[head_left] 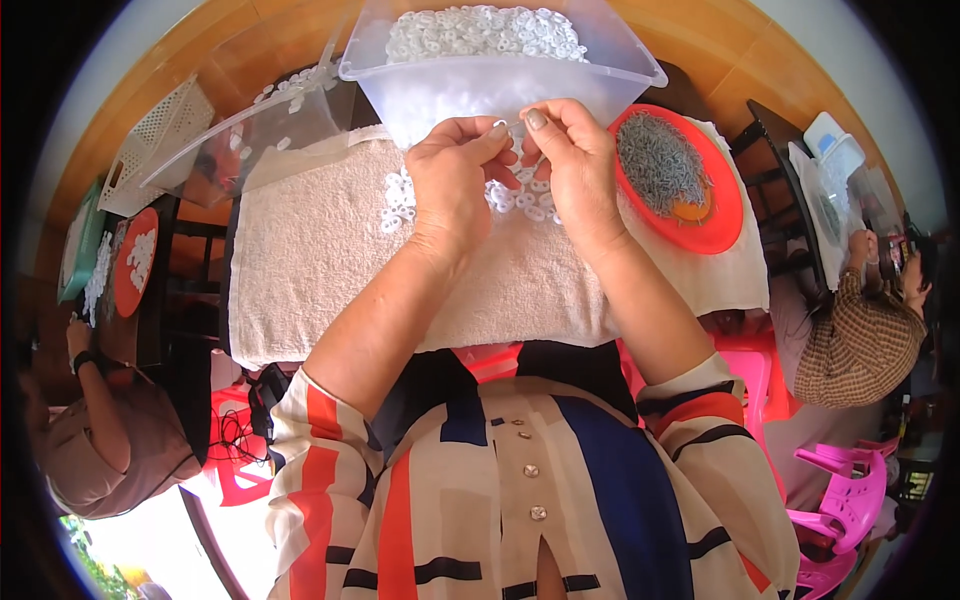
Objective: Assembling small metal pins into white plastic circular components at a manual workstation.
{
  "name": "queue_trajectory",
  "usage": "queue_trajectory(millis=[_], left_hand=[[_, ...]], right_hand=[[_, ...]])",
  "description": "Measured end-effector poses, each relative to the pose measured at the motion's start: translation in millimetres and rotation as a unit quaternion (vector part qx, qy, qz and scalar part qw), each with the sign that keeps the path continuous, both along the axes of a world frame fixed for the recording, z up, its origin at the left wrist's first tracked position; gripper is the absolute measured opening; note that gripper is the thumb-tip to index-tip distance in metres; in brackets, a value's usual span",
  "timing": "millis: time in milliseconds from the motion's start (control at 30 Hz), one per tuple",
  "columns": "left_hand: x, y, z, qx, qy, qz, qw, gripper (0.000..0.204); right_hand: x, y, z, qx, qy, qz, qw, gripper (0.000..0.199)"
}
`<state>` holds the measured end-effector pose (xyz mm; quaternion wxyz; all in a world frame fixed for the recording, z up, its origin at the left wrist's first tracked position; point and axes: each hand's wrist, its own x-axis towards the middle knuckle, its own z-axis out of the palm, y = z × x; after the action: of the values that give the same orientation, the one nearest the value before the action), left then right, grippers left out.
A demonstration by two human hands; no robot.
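Observation:
My left hand (450, 180) and my right hand (578, 165) are raised close together over the towel, each with thumb and fingers pinched. A small white plastic piece shows at the left fingertips. What the right fingertips pinch is too small to make out, perhaps a thin metal pin. Below and between the hands lies a loose pile of white plastic pieces (398, 208), rounded and with holes. To the right, a red plate (722, 205) bears a heap of thin grey metal pins (655, 158) and a small orange object (690, 211).
A clear plastic bin (500, 75) of similar white pieces stands at the far edge. The beige towel (310, 250) covers the table. A tilted clear container (290, 135) and white basket (155, 150) are at left. Other people (865, 340) sit at tables on both sides.

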<state>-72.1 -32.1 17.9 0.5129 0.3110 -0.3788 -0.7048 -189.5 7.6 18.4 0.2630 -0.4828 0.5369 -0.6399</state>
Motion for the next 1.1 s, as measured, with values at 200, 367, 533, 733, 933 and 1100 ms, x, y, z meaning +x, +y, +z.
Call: queue_trajectory(millis=[200, 367, 533, 733, 933, 1100], left_hand=[[-2, 2, 3, -0.016, -0.003, 0.003, 1.000, 0.011], [-2, 1, 2, -0.026, -0.019, -0.008, 0.999, 0.009], [1, 1, 4, -0.002, -0.070, -0.021, 0.997, 0.008], [4, -1, 3, -0.013, -0.083, -0.027, 0.996, 0.011], [5, 1, 8, -0.017, -0.064, -0.028, 0.997, 0.008], [7, -5, 11, -0.023, -0.064, -0.018, 0.998, 0.005]], right_hand=[[-2, -2, -4, -0.010, 0.039, 0.010, 0.999, 0.011], [-5, -3, -6, -0.008, 0.101, -0.006, 0.995, 0.008], [-5, -2, -7, 0.002, 0.106, -0.006, 0.994, 0.007], [-1, -1, -8, -0.006, 0.111, -0.004, 0.994, 0.005], [4, -2, -10, -0.056, 0.099, -0.012, 0.993, 0.005], [3, -6, -15, -0.047, 0.055, 0.018, 0.997, 0.008]])
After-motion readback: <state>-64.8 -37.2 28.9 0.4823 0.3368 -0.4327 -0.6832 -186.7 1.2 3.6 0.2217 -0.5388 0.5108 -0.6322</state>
